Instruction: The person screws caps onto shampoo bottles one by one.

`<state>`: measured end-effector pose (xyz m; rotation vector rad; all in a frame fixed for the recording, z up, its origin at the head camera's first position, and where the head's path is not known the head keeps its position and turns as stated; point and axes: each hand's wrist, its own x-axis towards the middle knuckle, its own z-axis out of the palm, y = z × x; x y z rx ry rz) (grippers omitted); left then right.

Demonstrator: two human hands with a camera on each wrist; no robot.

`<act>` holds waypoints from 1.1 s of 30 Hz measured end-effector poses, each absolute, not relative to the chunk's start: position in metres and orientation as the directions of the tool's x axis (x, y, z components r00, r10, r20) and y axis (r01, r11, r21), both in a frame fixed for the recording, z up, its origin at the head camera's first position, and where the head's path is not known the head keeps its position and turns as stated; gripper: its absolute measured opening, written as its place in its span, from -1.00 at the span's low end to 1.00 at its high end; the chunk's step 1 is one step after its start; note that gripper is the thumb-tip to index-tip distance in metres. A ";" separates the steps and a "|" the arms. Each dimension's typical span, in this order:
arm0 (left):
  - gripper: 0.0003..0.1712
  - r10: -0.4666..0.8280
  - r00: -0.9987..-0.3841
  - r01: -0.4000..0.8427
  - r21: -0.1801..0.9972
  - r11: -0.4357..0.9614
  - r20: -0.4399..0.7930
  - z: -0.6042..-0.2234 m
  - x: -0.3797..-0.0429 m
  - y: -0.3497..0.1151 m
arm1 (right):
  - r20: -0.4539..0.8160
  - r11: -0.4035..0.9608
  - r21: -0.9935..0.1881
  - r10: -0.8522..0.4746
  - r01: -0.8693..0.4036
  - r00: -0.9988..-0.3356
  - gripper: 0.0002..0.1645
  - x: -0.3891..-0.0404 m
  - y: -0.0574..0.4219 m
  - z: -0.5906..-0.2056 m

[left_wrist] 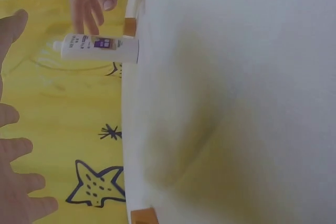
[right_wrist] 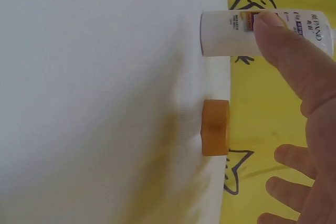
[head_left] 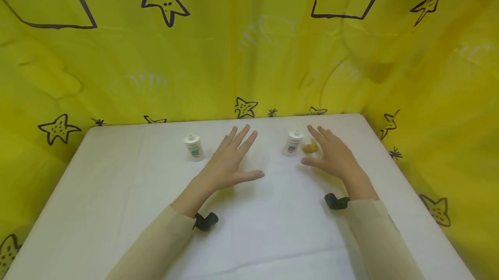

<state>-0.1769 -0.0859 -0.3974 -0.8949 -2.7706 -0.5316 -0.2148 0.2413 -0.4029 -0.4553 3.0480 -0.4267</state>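
Observation:
Two white bottles with bare narrow necks stand upright on the table: a left bottle (head_left: 194, 147) with a teal label mark and a right bottle (head_left: 293, 143) with a purple one. My left hand (head_left: 229, 161) is held over the table with fingers spread, just right of the left bottle. Fingers apart, my right hand (head_left: 333, 152) hovers beside an orange cap (head_left: 310, 147), which lies right of the right bottle. In the right wrist view the thumb (right_wrist: 286, 45) overlaps the bottle's label. Another orange cap (left_wrist: 144, 216) shows at the bottom of the left wrist view. Neither hand holds anything.
A white cloth covers the table (head_left: 273, 236), with a crease near the front. Behind and at the sides hangs a yellow curtain (head_left: 210, 55) printed with starfish. Each wrist carries a black camera mount, the left one (head_left: 206, 221) low over the cloth.

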 end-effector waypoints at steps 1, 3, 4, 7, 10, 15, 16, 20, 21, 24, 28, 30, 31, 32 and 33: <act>0.13 0.525 -0.809 0.586 0.292 0.756 0.265 -0.398 -0.179 -0.084 | 0.005 0.919 -0.273 -0.295 -0.285 -0.956 0.20 -0.216 0.241 -0.404; 0.12 0.520 -0.820 0.572 0.329 0.751 0.239 -0.400 -0.182 -0.079 | -0.006 0.917 -0.273 -0.305 -0.292 -0.952 0.17 -0.218 0.239 -0.405; 0.12 0.518 -0.825 0.565 0.350 0.747 0.225 -0.401 -0.184 -0.075 | -0.011 0.916 -0.272 -0.308 -0.293 -0.951 0.16 -0.219 0.240 -0.406; 0.11 0.506 -0.842 0.535 0.412 0.737 0.188 -0.403 -0.190 -0.066 | -0.023 0.912 -0.283 -0.315 -0.296 -0.949 0.11 -0.222 0.241 -0.408; 0.10 0.497 -0.853 0.507 0.475 0.719 0.158 -0.404 -0.196 -0.056 | -0.033 0.910 -0.294 -0.315 -0.292 -0.949 0.08 -0.226 0.242 -0.412; 0.09 0.500 -0.859 0.470 0.558 0.684 0.110 -0.405 -0.204 -0.040 | -0.059 0.912 -0.298 -0.311 -0.281 -0.949 0.02 -0.231 0.243 -0.418; 0.08 0.502 -0.859 0.463 0.572 0.678 0.099 -0.406 -0.206 -0.036 | -0.066 0.914 -0.299 -0.308 -0.275 -0.949 0.00 -0.232 0.243 -0.419; 0.06 0.502 -0.862 0.428 0.638 0.640 0.075 -0.410 -0.214 -0.023 | -0.088 0.921 -0.298 -0.289 -0.251 -0.953 -0.13 -0.232 0.243 -0.421; 0.05 0.498 -0.864 0.418 0.653 0.631 0.072 -0.410 -0.216 -0.020 | -0.089 0.923 -0.296 -0.282 -0.245 -0.955 -0.17 -0.232 0.243 -0.421; 0.01 0.481 -0.874 0.382 0.701 0.602 0.064 -0.414 -0.223 -0.012 | -0.074 0.923 -0.290 -0.286 -0.254 -0.955 -0.29 -0.233 0.242 -0.422; -0.06 0.450 -0.892 0.326 0.762 0.559 0.052 -0.419 -0.230 -0.002 | -0.046 0.919 -0.283 -0.300 -0.276 -0.953 -0.42 -0.235 0.240 -0.423; -0.10 0.439 -0.897 0.308 0.790 0.530 0.056 -0.422 -0.233 0.004 | -0.044 0.920 -0.279 -0.300 -0.276 -0.953 -0.45 -0.236 0.240 -0.424; -0.11 0.432 -0.900 0.297 0.804 0.515 0.056 -0.424 -0.234 0.007 | -0.048 0.921 -0.279 -0.297 -0.273 -0.954 -0.46 -0.237 0.240 -0.424; -0.14 0.424 -0.904 0.284 0.818 0.500 0.054 -0.425 -0.235 0.011 | -0.051 0.922 -0.279 -0.294 -0.269 -0.954 -0.47 -0.237 0.240 -0.425; -0.17 0.415 -0.908 0.268 0.833 0.485 0.051 -0.427 -0.236 0.014 | -0.052 0.922 -0.282 -0.291 -0.265 -0.955 -0.48 -0.238 0.240 -0.425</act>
